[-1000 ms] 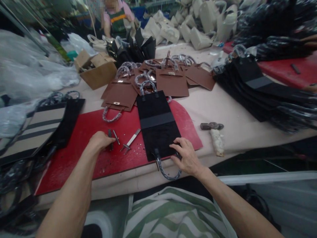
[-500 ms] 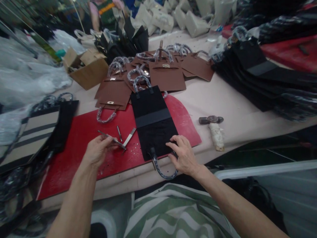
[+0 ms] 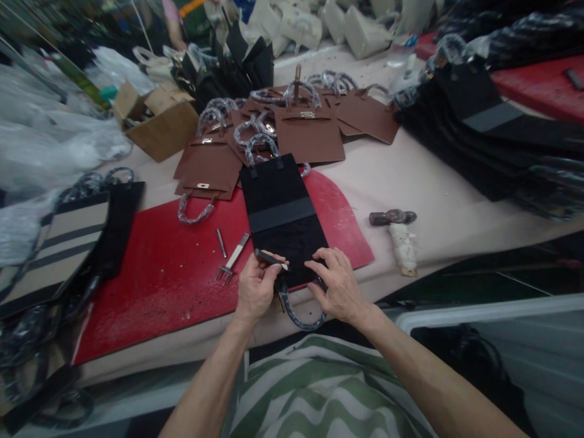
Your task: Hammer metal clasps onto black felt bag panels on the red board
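The black panel (image 3: 286, 213) lies on the red board (image 3: 155, 286), at 12 o'clock from the person. It looks light and flat, fairly stiff; the side edges seem the surest hold, as the plastic-wrapped handle (image 3: 312, 326) at its 6 o'clock is probably slippery. The left hand (image 3: 258, 285), at the panel's 7 o'clock, pinches a slim tool (image 3: 269, 258) whose tip is hard to make out. The right hand (image 3: 340, 286), at 5 o'clock, arches half open; whether its fingers grip anything is hidden.
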`<state>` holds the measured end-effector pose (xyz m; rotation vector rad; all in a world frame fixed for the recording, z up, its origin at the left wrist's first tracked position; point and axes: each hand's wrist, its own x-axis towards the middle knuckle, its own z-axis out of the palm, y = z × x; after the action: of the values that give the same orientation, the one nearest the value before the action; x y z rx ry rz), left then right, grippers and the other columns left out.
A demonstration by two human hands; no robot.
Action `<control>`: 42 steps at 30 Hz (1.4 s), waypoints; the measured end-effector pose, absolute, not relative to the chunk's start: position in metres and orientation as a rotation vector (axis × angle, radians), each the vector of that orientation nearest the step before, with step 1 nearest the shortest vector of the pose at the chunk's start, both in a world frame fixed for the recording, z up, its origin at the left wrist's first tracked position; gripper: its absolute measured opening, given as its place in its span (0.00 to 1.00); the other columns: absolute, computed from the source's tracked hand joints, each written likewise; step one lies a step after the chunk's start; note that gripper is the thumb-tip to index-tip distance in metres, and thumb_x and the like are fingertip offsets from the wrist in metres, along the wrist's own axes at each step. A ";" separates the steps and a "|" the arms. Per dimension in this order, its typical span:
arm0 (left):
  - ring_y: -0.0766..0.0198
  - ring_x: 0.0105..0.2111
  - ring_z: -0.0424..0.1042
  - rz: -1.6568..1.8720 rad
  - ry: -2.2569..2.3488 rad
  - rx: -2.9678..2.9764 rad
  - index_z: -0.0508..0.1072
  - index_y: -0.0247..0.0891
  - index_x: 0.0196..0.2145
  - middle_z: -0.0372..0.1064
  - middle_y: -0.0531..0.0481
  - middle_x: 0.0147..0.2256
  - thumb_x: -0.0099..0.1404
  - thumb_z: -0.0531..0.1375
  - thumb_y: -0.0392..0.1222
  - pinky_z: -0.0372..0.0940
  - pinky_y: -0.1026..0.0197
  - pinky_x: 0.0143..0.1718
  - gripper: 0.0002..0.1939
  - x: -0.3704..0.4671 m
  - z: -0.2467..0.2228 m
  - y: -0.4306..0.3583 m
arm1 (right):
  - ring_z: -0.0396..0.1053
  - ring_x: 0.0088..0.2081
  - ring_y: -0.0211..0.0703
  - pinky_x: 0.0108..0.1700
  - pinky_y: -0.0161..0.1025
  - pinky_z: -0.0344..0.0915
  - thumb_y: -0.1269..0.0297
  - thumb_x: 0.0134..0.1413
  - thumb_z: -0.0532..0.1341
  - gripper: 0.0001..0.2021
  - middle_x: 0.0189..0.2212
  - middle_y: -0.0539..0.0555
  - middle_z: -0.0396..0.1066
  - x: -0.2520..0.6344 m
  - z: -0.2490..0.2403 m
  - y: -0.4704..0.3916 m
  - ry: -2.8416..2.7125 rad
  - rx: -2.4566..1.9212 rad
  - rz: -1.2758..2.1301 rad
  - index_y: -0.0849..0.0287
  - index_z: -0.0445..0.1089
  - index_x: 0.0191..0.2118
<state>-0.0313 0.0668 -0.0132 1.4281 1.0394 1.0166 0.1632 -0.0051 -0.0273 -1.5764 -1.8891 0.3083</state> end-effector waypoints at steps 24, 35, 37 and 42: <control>0.62 0.39 0.76 1.127 1.035 2.156 0.72 0.37 0.43 0.75 0.46 0.38 0.70 0.56 0.36 0.71 0.61 0.43 0.06 -0.025 -0.020 0.061 | 0.66 0.54 0.53 0.57 0.53 0.64 0.63 0.58 0.60 0.16 0.50 0.61 0.71 0.211 -0.005 -0.004 -1.653 -1.539 0.335 0.58 0.69 0.52; 0.63 0.37 0.77 1.154 0.976 2.251 0.69 0.38 0.44 0.74 0.46 0.39 0.69 0.55 0.34 0.72 0.64 0.38 0.07 -0.024 -0.027 0.059 | 0.67 0.50 0.62 0.50 0.52 0.65 0.56 0.56 0.60 0.26 0.51 0.70 0.66 0.290 -0.003 -0.010 -1.404 -2.543 -0.022 0.65 0.64 0.58; 0.63 0.37 0.77 1.174 0.982 2.269 0.69 0.38 0.44 0.74 0.46 0.38 0.69 0.55 0.33 0.72 0.64 0.38 0.07 -0.022 -0.029 0.058 | 0.69 0.49 0.64 0.47 0.53 0.66 0.55 0.57 0.60 0.29 0.51 0.73 0.66 0.291 0.003 -0.007 -1.344 -2.661 0.111 0.68 0.61 0.59; 0.63 0.36 0.77 1.245 0.994 2.310 0.68 0.38 0.44 0.75 0.46 0.38 0.69 0.54 0.33 0.72 0.64 0.37 0.08 -0.019 -0.034 0.057 | 0.71 0.43 0.61 0.41 0.49 0.67 0.60 0.49 0.67 0.16 0.35 0.65 0.71 0.297 0.014 0.000 -0.855 -2.583 0.627 0.64 0.68 0.40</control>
<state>-0.0187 0.0570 -0.0338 2.3102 0.9943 1.2445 0.2969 0.0001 0.0140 -2.5828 -0.8548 0.6274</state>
